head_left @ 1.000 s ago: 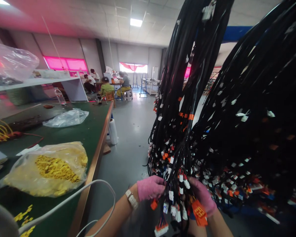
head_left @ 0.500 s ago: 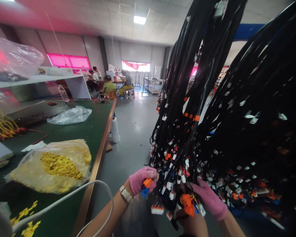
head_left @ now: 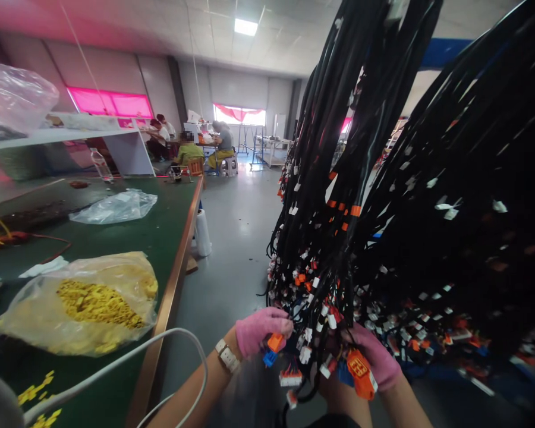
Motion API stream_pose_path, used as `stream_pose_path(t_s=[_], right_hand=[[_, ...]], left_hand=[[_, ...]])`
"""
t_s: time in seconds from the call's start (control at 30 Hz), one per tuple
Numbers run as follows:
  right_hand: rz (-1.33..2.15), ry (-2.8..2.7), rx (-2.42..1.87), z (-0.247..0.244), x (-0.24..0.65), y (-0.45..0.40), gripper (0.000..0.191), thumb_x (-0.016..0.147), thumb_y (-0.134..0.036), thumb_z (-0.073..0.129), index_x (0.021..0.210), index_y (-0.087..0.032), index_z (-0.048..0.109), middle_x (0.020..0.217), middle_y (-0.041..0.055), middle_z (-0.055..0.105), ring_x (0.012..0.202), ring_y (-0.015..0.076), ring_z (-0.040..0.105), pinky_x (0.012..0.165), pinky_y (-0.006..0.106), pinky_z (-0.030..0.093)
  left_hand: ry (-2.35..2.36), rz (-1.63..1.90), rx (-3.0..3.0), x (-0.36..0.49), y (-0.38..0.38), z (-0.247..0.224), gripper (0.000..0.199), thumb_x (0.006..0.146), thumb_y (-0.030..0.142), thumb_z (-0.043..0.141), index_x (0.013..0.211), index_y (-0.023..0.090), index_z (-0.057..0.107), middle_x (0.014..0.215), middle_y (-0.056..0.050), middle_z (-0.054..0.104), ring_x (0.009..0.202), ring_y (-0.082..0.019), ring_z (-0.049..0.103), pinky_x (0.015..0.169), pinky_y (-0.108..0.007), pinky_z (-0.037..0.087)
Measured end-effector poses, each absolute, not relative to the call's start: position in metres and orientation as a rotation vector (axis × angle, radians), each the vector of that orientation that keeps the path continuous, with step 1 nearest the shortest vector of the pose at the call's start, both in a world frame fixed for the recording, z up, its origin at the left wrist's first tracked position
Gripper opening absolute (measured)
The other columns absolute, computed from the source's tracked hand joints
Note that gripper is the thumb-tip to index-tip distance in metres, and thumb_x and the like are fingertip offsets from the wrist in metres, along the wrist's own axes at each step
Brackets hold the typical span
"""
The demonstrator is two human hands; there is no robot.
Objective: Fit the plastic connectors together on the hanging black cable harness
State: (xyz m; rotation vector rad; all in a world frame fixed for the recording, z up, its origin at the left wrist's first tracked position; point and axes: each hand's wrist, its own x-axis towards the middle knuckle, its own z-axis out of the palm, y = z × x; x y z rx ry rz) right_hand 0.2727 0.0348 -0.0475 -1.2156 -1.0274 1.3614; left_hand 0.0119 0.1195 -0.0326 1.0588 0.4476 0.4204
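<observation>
Two pink-gloved hands flank the near cable bundle (head_left: 345,148). It hangs, presumably, so its connector ends fall within reach. Left hand (head_left: 264,330), at its left edge: fingers curled closed on orange-and-blue connectors (head_left: 274,343), probably to part them from the tangle. Right hand (head_left: 378,359), at its lower right: fingers partly hidden, grip cannot be told; large orange connector (head_left: 360,373) in front of the palm. Bag of yellow parts (head_left: 100,303) lies left of the bundle. Marks on the large orange connector: illegible. No brand readable.
</observation>
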Motion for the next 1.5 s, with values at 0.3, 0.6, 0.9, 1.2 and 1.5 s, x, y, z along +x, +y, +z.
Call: stream_pose_path(t_s=[0.3, 0.6, 0.9, 1.2, 1.5], right_hand=[[1.699, -0.695, -0.863, -0.041, 0.231, 0.032, 0.022, 0.074, -0.031, 0.066, 0.094, -0.022, 0.067, 0.087, 0.0066, 0.073, 0.084, 0.0247, 0.069, 0.080, 0.042, 0.052], [1.330, -0.988, -1.115, -0.020, 0.225, 0.021, 0.026, 0.075, -0.042, 0.067, 0.091, -0.022, 0.070, 0.103, 0.0082, 0.071, 0.100, 0.0277, 0.063, 0.092, 0.042, 0.047], [1.161, -0.997, -1.278, -0.031, 0.248, 0.017, 0.034, 0.056, -0.032, 0.082, 0.087, -0.022, 0.073, 0.101, 0.0078, 0.072, 0.110, 0.0300, 0.058, 0.098, 0.042, 0.043], [1.462, -0.761, -1.179, -0.037, 0.244, 0.006, 0.020, 0.064, -0.036, 0.076, 0.076, -0.021, 0.072, 0.069, 0.0063, 0.070, 0.071, 0.0244, 0.064, 0.064, 0.036, 0.055], [1.767, -0.378, -0.872, -0.039, 0.232, 0.009, 0.030, 0.078, -0.038, 0.067, 0.095, -0.013, 0.066, 0.081, 0.0084, 0.071, 0.061, 0.0142, 0.064, 0.060, 0.027, 0.055]], left_hand=[[0.648, 0.151, 1.456, 0.027, 0.109, -0.047, 0.025, 0.068, 0.035, 0.063, 0.076, 0.012, 0.069, 0.054, 0.001, 0.052, 0.044, -0.008, 0.040, 0.044, -0.020, 0.031], [0.746, 0.223, 1.303, 0.031, 0.111, -0.053, 0.035, 0.067, 0.044, 0.065, 0.078, 0.010, 0.064, 0.049, 0.003, 0.049, 0.039, -0.006, 0.037, 0.038, -0.018, 0.025], [0.685, 0.330, 1.107, 0.023, 0.120, -0.046, 0.041, 0.062, 0.051, 0.071, 0.067, 0.012, 0.058, 0.039, 0.010, 0.029, 0.033, -0.003, 0.020, 0.033, -0.019, 0.012], [0.638, 0.406, 0.894, 0.022, 0.119, -0.044, 0.044, 0.059, 0.052, 0.074, 0.063, 0.013, 0.054, 0.036, 0.011, 0.027, 0.030, -0.001, 0.016, 0.032, -0.019, 0.008], [0.615, 0.431, 0.831, 0.024, 0.115, -0.041, 0.044, 0.060, 0.050, 0.076, 0.067, 0.012, 0.055, 0.036, 0.011, 0.028, 0.029, -0.001, 0.017, 0.033, -0.020, 0.005]])
